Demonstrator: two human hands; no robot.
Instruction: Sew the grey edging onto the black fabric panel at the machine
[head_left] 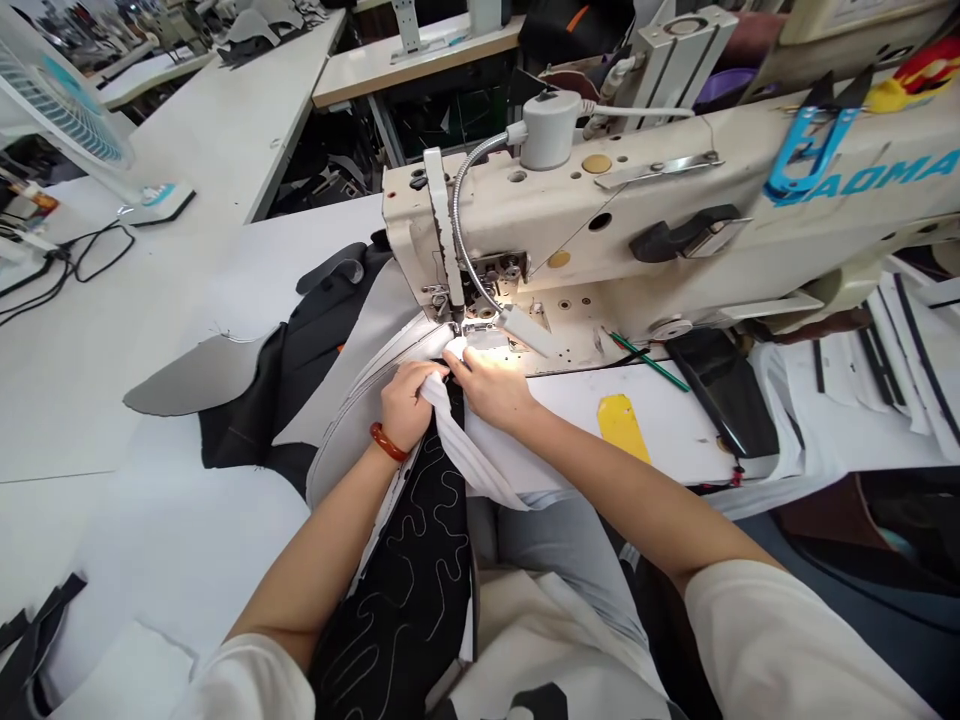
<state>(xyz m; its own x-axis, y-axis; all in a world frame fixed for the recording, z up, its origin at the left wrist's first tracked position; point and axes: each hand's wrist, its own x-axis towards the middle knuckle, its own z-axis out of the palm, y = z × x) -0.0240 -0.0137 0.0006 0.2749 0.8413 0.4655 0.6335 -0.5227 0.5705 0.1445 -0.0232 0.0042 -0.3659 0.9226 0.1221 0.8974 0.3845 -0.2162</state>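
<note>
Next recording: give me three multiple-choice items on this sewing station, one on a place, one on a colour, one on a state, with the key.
1. Where does the yellow tag lie?
A. on the table right of the hands
B. on the fan
C. on top of the machine

2. What colour is the bracelet on the left wrist?
A. green
B. red-orange
C. white

3. What is the left hand doing?
A. hanging free
B. gripping the white fabric strip
C. holding scissors

Key: 1 A, it lies on the white table below the sewing machine; 2 B, the band shows red-orange; 3 B, its fingers close on the strip beside the right hand.
</note>
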